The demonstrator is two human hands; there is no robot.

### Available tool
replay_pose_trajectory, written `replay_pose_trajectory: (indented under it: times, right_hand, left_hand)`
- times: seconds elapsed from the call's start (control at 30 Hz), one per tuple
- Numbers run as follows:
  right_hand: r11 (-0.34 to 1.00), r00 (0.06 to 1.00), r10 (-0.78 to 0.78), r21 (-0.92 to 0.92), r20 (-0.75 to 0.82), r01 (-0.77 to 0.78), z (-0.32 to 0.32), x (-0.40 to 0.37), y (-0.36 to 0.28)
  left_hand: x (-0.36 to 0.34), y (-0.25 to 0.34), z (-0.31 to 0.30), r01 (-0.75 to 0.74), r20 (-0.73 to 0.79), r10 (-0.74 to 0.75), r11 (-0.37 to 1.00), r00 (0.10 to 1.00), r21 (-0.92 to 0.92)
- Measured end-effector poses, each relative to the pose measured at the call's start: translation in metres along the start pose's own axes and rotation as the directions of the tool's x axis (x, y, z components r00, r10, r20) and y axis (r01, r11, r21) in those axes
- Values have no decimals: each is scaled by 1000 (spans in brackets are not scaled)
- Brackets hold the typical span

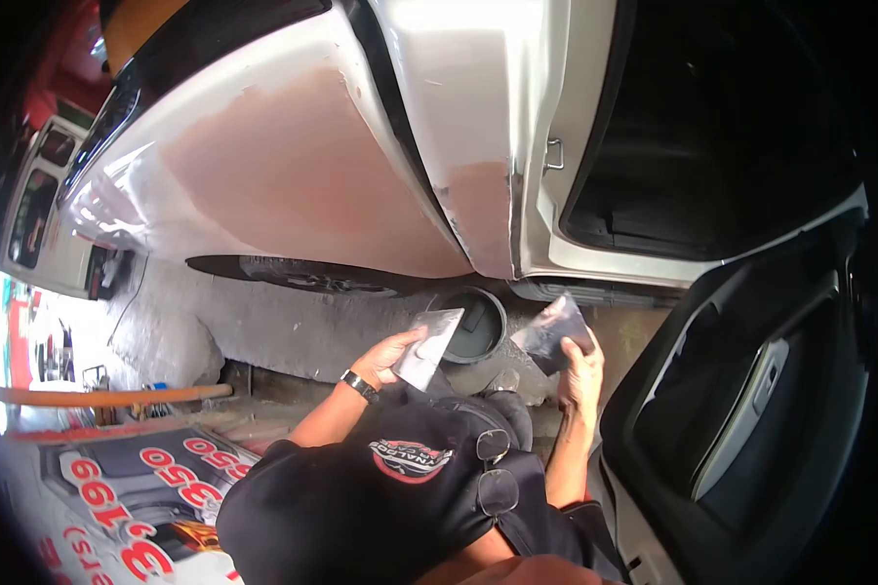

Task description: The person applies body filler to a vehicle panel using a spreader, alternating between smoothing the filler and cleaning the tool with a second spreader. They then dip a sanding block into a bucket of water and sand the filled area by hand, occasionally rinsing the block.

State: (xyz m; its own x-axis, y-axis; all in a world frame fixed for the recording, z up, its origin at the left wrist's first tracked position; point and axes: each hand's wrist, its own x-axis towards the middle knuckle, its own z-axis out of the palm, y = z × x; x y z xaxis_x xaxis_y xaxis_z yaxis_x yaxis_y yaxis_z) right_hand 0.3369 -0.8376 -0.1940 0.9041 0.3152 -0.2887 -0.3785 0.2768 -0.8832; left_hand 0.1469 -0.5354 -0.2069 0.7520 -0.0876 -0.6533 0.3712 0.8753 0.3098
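Evidently both hands are occupied. The left hand (390,355), on the left, pinches a pale flat piece (430,353) by its left edge, thumb on top; the fingers beneath are partly hidden. The right hand (578,365) has its fingers closed around the near right side of a dark flat piece (548,343), which shows a lighter, shiny patch. Neither material can be told for certain.

Between the two pieces, and lower down, a round bucket (503,330) stands on the floor (263,327); its contents are too dark to make out. On the far side is a light car panel (278,171) with a broad dull reddish patch, and on the right an open car door (751,419).

From here, a loose pinch could let the pale piece slide off, perhaps into the bucket, since its right edge overlaps the rim in this view. A careless step of the shoe (503,381) might tip the bucket. Leaning far forward could shake loose the sunglasses (498,491) on the shirt (341,507), and swinging the right arm outward could knock the door.
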Motion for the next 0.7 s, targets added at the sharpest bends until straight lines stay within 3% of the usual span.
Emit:
replay_pose_trajectory:
  times: [0.13,0.2,0.33,0.47,0.6,0.7]
  right_hand:
    - [958,999,43,284,8,-44,-47,15,-9]
    - [952,997,52,304,-60,-31,-69,17,-9]
    - [935,998,12,354,-55,8,-88,28,-3]
    - [951,999,0,308,40,-12,-92,44,13]
    - [957,990,-13,289,139,-27,-83,68,36]
    - [942,994,-25,337,104,-12,-79,88,62]
  left_hand:
    - [22,-20,9,12,38,-11,1000,999,-5]
    - [31,-29,10,23,-2,-23,1000,1000,4]
    - [52,-35,3,45,-30,-44,998,999,42]
    - [74,-37,-6,29,98,-34,998,995,52]
    - [96,-37,-3,-5,52,-8,970,999,245]
    - [109,-27,-3,-62,36,51,830,998,554]
